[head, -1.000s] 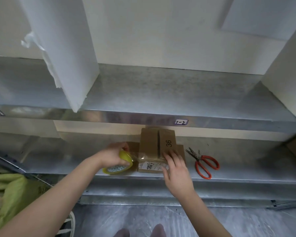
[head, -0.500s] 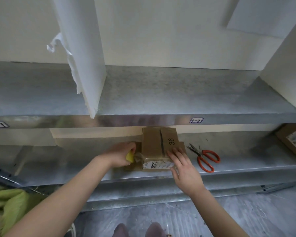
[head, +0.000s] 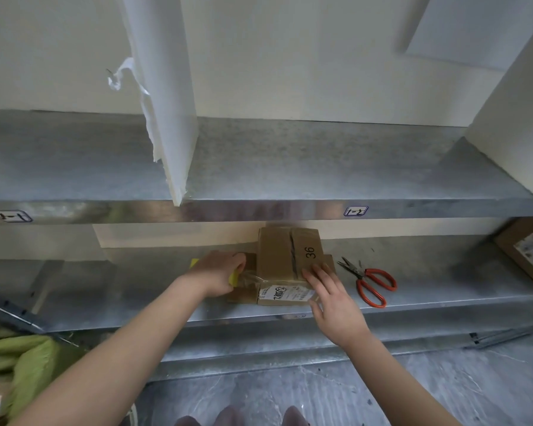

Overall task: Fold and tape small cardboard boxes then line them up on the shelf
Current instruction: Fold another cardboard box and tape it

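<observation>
A small cardboard box (head: 282, 256) marked "36" stands on the lower metal shelf (head: 428, 290), with a white label on its near face. My left hand (head: 220, 273) grips a yellow tape roll (head: 233, 279), mostly hidden under the fingers, just left of the box. A clear strip of tape (head: 250, 279) runs from the roll onto the box's near edge. My right hand (head: 330, 290) lies flat with fingers spread on the box's right near corner, pressing on it.
Red-handled scissors (head: 371, 281) lie on the lower shelf right of the box. Another cardboard box (head: 526, 250) sits at the far right. White dividers (head: 166, 96) stand on the upper shelf (head: 290, 167). Green fabric (head: 22, 361) lies at the lower left on the floor.
My left hand has turned the tape roll and drawn it back along the box's left side, so the roll is now mostly hidden. My right hand stayed pressed on the box.
</observation>
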The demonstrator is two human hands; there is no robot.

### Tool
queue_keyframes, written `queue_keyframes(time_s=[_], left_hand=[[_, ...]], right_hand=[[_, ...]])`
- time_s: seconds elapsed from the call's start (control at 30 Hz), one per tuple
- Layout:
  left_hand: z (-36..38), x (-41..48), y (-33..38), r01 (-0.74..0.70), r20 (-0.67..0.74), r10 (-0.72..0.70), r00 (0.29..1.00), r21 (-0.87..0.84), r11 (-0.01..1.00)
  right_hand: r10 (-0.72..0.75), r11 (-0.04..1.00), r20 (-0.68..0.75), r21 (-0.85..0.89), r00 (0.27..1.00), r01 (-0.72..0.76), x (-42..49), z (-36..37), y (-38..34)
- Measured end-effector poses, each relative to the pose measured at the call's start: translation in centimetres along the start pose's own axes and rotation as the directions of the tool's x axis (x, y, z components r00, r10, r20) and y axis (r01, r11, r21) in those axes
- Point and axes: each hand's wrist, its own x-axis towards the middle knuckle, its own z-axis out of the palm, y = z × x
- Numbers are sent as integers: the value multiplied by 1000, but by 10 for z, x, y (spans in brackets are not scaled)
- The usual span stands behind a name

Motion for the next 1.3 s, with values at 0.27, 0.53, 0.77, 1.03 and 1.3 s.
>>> queue_keyframes(time_s=[0.27,0.53,0.77,1.03,1.3], left_hand=[[20,-14,-1,186,129,-147,981,-373,909],[3,-13,0,201,160,-140,977,-487,850],[2,-11,0,164,119,-124,985,-430,888],[12,-4,4,122,12,-124,992,-314,941],[11,1,12,94,-43,-102,994,-155,983]], right_hand=[[11,999,-10,50,1000,-11,1,2,-3],[5,999,-16,48,1000,-4,2,2,-1],[11,998,-10,57,1000,-10,2,2,0],[23,997,12,70,1000,-24,2,2,-1],[36,997,29,69,999,-38,3,2,-1]])
